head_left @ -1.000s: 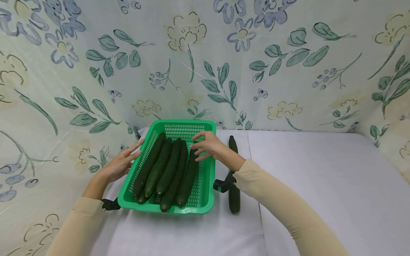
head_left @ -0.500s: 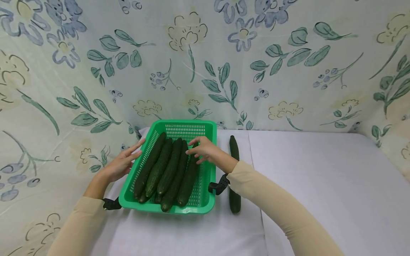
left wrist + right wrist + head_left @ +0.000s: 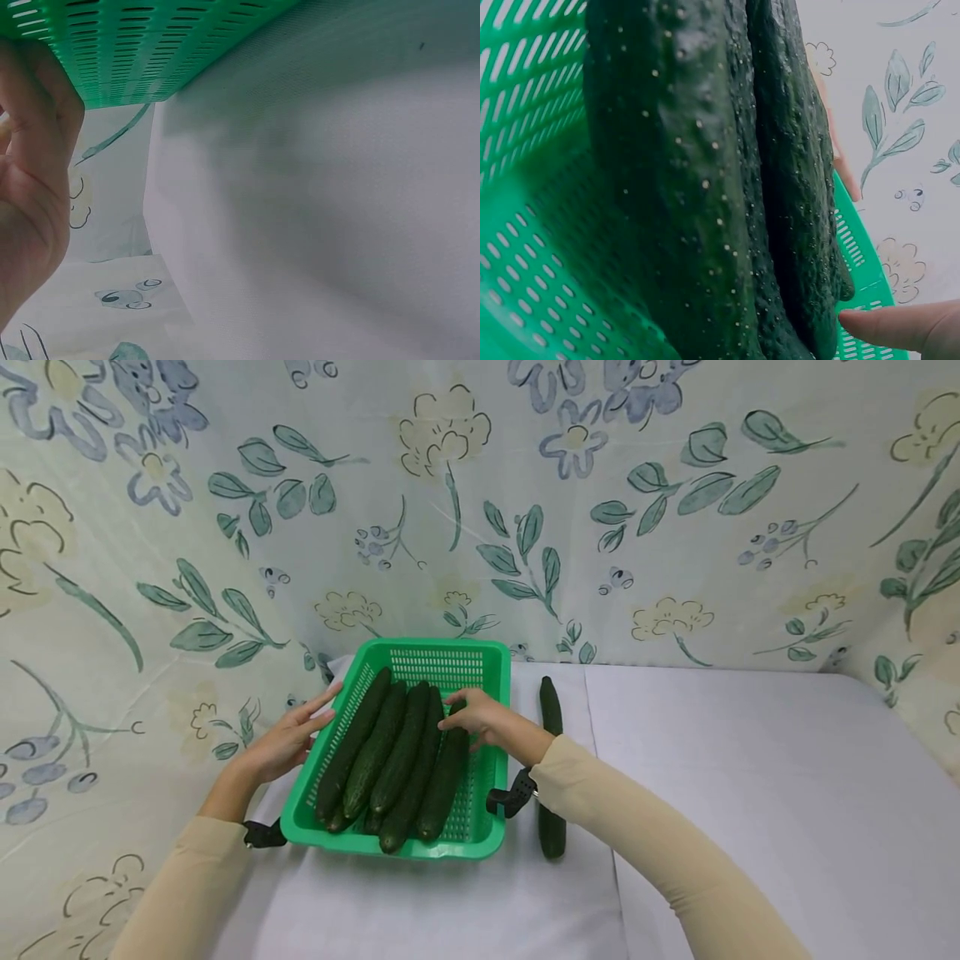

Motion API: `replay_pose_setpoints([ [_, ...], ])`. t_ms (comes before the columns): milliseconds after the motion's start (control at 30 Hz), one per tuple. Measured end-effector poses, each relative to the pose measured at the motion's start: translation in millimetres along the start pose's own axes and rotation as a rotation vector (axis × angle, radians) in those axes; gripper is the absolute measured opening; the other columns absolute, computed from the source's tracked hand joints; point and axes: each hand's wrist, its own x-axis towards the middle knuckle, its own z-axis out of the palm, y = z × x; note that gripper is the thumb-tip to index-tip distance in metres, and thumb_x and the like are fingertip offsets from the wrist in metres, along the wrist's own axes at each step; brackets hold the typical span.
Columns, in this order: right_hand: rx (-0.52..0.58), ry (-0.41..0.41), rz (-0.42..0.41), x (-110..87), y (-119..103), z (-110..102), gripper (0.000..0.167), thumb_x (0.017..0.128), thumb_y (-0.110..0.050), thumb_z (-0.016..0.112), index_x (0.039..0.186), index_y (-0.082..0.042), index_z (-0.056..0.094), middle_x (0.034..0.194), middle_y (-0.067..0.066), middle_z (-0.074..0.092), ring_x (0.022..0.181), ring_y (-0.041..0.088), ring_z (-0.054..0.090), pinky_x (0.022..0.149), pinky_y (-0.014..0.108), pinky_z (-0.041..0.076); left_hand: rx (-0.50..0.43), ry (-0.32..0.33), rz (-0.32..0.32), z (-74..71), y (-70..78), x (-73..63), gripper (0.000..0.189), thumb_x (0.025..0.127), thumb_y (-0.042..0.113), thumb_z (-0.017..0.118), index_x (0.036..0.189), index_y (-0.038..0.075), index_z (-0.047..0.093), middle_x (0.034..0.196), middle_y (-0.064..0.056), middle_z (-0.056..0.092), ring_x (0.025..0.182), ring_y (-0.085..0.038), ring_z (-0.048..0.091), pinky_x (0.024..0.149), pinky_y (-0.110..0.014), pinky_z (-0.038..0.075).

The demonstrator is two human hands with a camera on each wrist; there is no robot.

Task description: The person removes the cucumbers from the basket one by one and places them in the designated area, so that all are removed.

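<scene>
My left hand (image 3: 288,742) rests against the left side of a green plastic basket (image 3: 491,760), its fingers extended along the rim. In the left wrist view, that hand (image 3: 34,161) lies against the slotted wall. Several dark green cucumbers (image 3: 397,747) lie lengthwise in the basket. Over the upper end of the rightmost cucumber (image 3: 444,785) is my right hand (image 3: 483,717), thumb and fingers spread to either side of it. From the right wrist, one bumpy cucumber (image 3: 671,165) looms close, and my thumb (image 3: 885,324) reaches the tip of another cucumber (image 3: 799,187).
A single cucumber (image 3: 552,827) lies on the white cloth right of the basket, partly beneath my right forearm. White tablecloth (image 3: 735,760) spreads to the right. A floral curtain (image 3: 570,527) hangs behind and along the left. Black straps (image 3: 513,793) circle both wrists.
My right hand has moved slightly left and lower at the rightmost cucumber's upper end, its fingers sinking beside it. My left hand, the basket and the cucumbers keep their places.
</scene>
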Motion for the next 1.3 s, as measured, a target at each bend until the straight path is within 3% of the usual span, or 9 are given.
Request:
replay_pose_setpoints([
  [300,0.003,-0.022,0.041,0.6,5.1,6.6,0.056,0.096,0.005,0.061,0.148,-0.001,0.041,0.152,0.030,0.026,0.129,0.064,0.033,0.091,0.066,0.044,-0.033,-0.014,0.008,0.0,0.4,0.2,0.056,0.112,0.023,0.032,0.162,0.022,0.007,0.130,0.006,0.061,0.071,-0.008,0.061,0.059,-0.022,0.049],
  [533,0.016,-0.027,0.066,1.5,9.0,8.1,0.056,0.096,0.009,0.059,0.148,0.000,0.041,0.153,0.031,0.024,0.130,0.062,0.032,0.093,0.065,0.043,-0.023,-0.013,0.000,1.4,1.8,2.1,0.057,0.112,0.024,0.033,0.162,0.021,0.007,0.133,0.005,0.058,0.081,-0.010,0.063,0.064,-0.025,0.052],
  [833,-0.014,-0.083,0.072,0.2,13.3,16.8,0.067,0.096,0.011,0.057,0.155,-0.001,0.027,0.156,0.029,0.020,0.134,0.057,0.032,0.093,0.065,0.043,0.004,0.005,-0.041,1.0,1.9,0.0,0.058,0.112,0.028,0.034,0.162,0.025,0.006,0.129,0.007,0.060,0.065,-0.008,0.058,0.060,-0.024,0.051],
  [1067,0.035,-0.078,0.081,1.5,15.1,17.2,0.068,0.095,0.013,0.057,0.155,0.001,0.027,0.156,0.030,0.020,0.137,0.055,0.027,0.093,0.064,0.043,0.005,-0.002,-0.029,0.3,-0.8,-0.5,0.057,0.112,0.026,0.033,0.162,0.025,0.007,0.126,0.006,0.063,0.066,-0.008,0.058,0.059,-0.023,0.049],
  [1300,0.042,-0.060,0.052,-0.9,13.2,17.0,0.066,0.095,0.012,0.058,0.154,0.003,0.028,0.154,0.031,0.022,0.135,0.055,0.030,0.093,0.063,0.044,0.046,0.020,-0.029,-1.0,1.2,-0.5,0.057,0.112,0.028,0.034,0.162,0.026,0.009,0.124,0.004,0.063,0.052,-0.008,0.044,0.053,-0.022,0.043],
])
